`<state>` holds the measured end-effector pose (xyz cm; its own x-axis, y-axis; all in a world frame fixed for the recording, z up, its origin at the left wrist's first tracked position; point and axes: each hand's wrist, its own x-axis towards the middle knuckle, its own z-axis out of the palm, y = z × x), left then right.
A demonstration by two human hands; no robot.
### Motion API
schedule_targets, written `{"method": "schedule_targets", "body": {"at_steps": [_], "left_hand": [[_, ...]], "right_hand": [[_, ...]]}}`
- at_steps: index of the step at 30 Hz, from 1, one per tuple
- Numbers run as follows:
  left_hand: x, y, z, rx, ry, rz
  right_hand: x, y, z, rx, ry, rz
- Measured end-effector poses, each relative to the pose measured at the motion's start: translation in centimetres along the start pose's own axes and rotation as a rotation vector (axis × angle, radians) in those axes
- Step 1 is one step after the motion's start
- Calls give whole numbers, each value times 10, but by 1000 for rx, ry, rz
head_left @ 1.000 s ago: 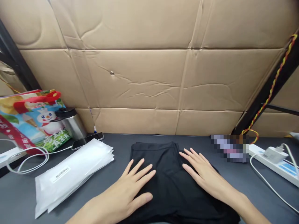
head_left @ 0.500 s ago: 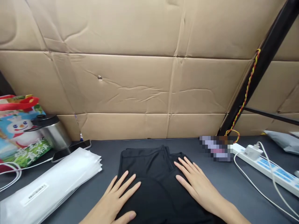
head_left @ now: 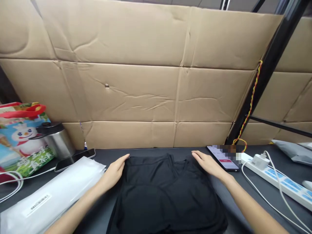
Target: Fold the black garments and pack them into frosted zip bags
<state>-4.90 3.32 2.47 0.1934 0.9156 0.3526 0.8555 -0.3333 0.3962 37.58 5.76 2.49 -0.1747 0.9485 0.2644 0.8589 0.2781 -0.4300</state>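
Inspected: a soft, lightweight black fabric garment (head_left: pixel 165 191) lies folded on the dark grey desk (head_left: pixel 109 153); likely limp, best taken at its far corners. Left hand (head_left: pixel 114 172) and right hand (head_left: pixel 207 163) rest there, each grip flat, unpinched.

Flattened cardboard sheets (head_left: pixel 131 94) lining the wall before me, black metal upright (head_left: pixel 264 81) to my right, twisted red-and-yellow wire (head_left: pixel 251 100) running along it, dark grey bench (head_left: pixel 180 152) below

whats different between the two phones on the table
The left phone has a dark screen; the right phone has a lit screen, with a red button. The left phone lies against white plastic packs, the right phone is partly pixelated. Both lie flat on the dark table.
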Motion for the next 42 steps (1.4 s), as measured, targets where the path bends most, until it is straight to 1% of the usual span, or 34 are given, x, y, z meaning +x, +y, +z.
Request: {"method": "schedule_targets", "body": {"at_steps": [2,5,7,9,12,16,24,33,42], "left_hand": [[9,-9,11,22,5,-4],[9,-20,27,55,15,18],[6,-29,37,85,27,34],[4,-39,45,132,54,40],[3,-53,53,209,94,40],[3,-62,58,260,83,67],[3,-64,61,304,90,88],[2,-69,64,330,122,106],[4,-68,62,335,101,107]], "right_hand": [[4,18,19,-49,34,14],[3,38,44,-106,81,7],[3,46,54,-128,105,-3],[4,52,59,-143,125,-14],[7,58,62,-156,146,-29],[7,61,62,-166,155,-37],[5,59,62,-181,151,-36],[7,63,63,-183,155,-54],[5,58,60,-182,140,-40]]}}
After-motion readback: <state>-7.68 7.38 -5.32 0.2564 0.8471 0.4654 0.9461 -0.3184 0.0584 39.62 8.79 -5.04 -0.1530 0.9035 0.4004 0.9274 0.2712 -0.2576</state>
